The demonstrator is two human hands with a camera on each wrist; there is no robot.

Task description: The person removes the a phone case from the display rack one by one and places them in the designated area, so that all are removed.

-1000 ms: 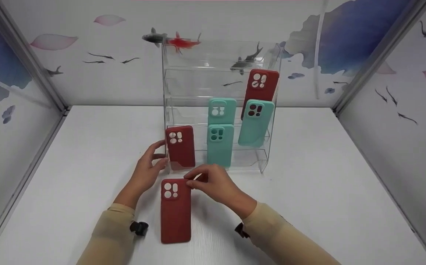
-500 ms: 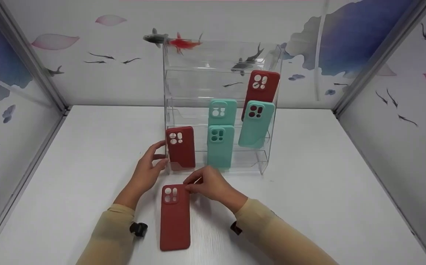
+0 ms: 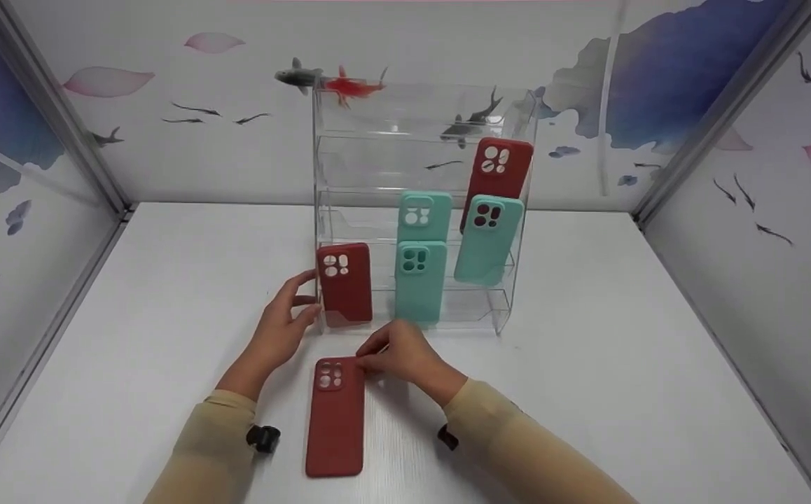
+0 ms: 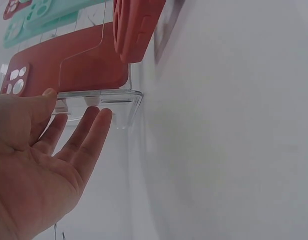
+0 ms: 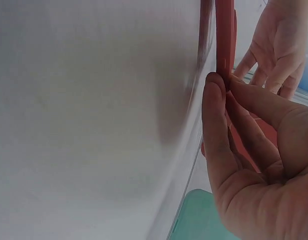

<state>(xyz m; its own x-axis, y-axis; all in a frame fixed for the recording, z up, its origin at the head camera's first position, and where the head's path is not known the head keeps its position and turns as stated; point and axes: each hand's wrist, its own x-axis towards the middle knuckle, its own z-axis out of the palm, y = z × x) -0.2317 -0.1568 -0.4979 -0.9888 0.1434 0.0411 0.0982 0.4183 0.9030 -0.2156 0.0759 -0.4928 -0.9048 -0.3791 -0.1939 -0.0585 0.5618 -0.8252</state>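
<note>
In the head view my right hand (image 3: 409, 358) pinches the upper right corner of a red phone case (image 3: 335, 427). The right wrist view shows thumb and fingertips on the edge of that red case (image 5: 224, 42), which stands out from the white surface. At the lower left side of a clear acrylic display rack (image 3: 472, 304) is my left hand (image 3: 283, 325), fingers extended. In the left wrist view its thumb touches the rack's side edge (image 4: 109, 93), with the other fingertips along the outer side. Another red phone case (image 3: 347, 287) leans in the rack's bottom tier beside this hand.
Two mint phone cases, an upper one (image 3: 424, 213) and a lower one (image 3: 419, 287), stand in the rack's middle. On its right are a red case (image 3: 500, 168) and a mint case (image 3: 489, 241). White table (image 3: 622, 364) surrounds the rack, with a printed wall (image 3: 237, 161) behind.
My right hand has drawn the red case slightly toward me, and the case now tilts a little with its top to the right. The left hand has stayed at the rack.
</note>
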